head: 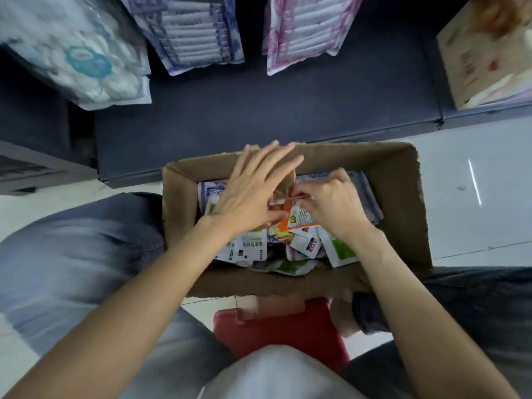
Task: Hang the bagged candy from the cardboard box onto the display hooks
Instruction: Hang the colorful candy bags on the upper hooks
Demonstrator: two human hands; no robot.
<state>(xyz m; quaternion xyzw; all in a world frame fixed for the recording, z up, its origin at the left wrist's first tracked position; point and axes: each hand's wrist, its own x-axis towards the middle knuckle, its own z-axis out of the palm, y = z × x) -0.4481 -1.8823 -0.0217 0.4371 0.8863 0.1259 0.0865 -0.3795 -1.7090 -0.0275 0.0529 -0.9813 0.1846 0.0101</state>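
At the centre of the frame the right hand (334, 200) has its fingers curled, pinching the top edge of an orange candy bag (296, 217); the left hand (253, 185) lies beside it with fingers nearly straight and fanned out, thumb against the same bag, and whether it has any grip I cannot tell. The bag stands among loose bagged candy (250, 249) in the cardboard box (403, 197), which sits on the floor between the person's knees, below the dark display panel (259, 110). Filled bags already hang along the upper edge of the frame, such as the purple-patterned one (195, 33). The likeliest trouble, I judge, is a pinch so near the edge slipping or tearing the hang hole, or dragging neighbouring bags out as it lifts. The hooks themselves are not visible.
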